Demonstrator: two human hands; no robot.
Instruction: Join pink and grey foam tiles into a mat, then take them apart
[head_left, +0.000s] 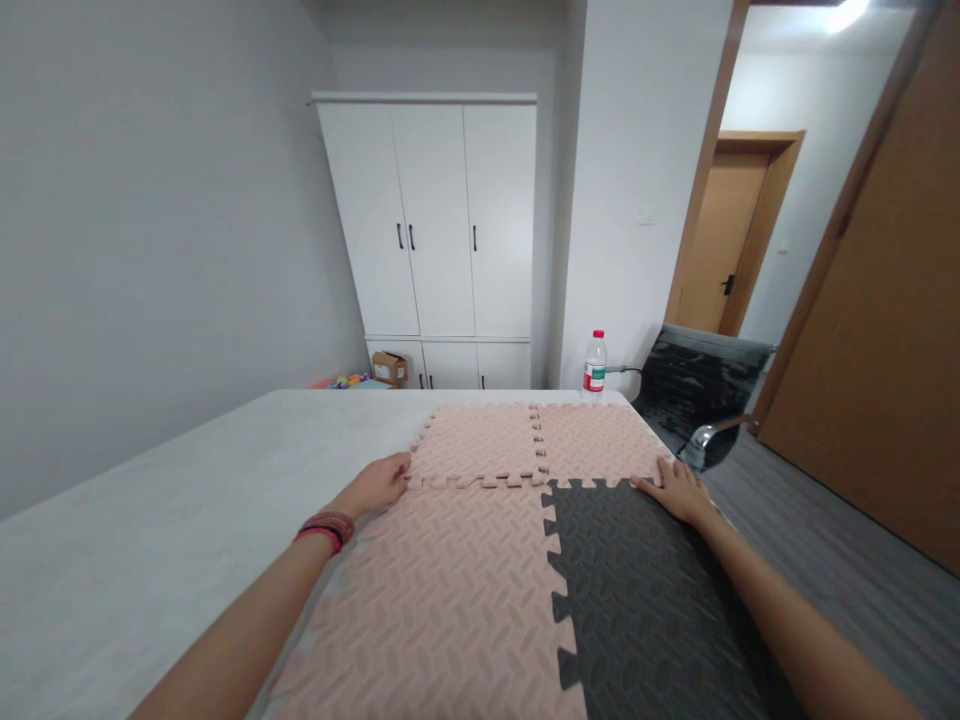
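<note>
Two pink foam mat tiles lie at the far side: a far left tile (476,440) and a far right tile (596,440). Nearer are a larger pink foam mat tile (457,590) and a dark grey foam mat tile (652,600), whose teeth meet at a jagged seam. Slight gaps show along the seam between the left pink tiles. My left hand (379,483), with bands on its wrist, has its fingers closed at the left edge by that seam. My right hand (681,490) rests with spread fingers where the dark tile meets the far right pink tile.
The tiles lie on a white table (187,510). A bottle with a red cap (595,362) stands at its far right corner. Beyond the right edge is a worn black chair (694,390). A white cabinet (442,220) and a cardboard box (389,367) are behind.
</note>
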